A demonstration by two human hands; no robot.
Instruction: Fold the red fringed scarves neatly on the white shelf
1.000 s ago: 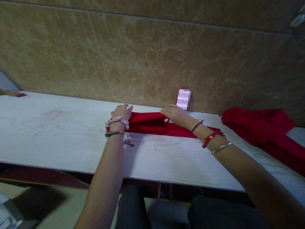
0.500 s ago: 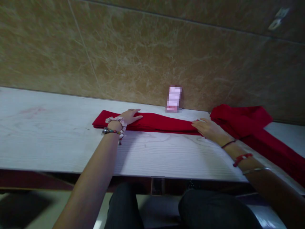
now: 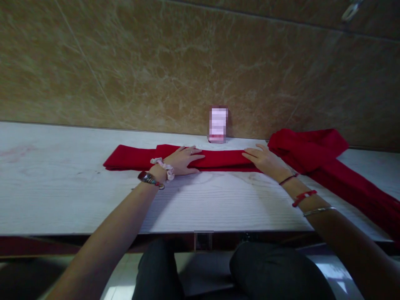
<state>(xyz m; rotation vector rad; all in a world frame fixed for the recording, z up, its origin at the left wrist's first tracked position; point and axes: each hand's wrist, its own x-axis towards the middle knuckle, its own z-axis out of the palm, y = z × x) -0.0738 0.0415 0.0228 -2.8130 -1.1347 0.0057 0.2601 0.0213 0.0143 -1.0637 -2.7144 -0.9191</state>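
A long red scarf (image 3: 134, 156) lies folded in a flat strip along the back of the white table (image 3: 62, 196). My left hand (image 3: 183, 159) lies flat on the strip near its middle, fingers stretched out to the right. My right hand (image 3: 264, 161) lies flat on the strip's right part, fingers pointing left. Both wrists carry bracelets, and the left one also a pink scrunchie. To the right the scarf goes on as a loose bunched length (image 3: 315, 152) that trails toward the table's right front corner.
A small pink card (image 3: 218, 124) leans upright against the brown marble wall (image 3: 187, 62) just behind the scarf. My dark-trousered knees (image 3: 250, 271) are under the table's front edge.
The folded strip now reaches further left. My left hand has slid right along it to the middle, and my right hand has shifted slightly left. The view has panned a little.
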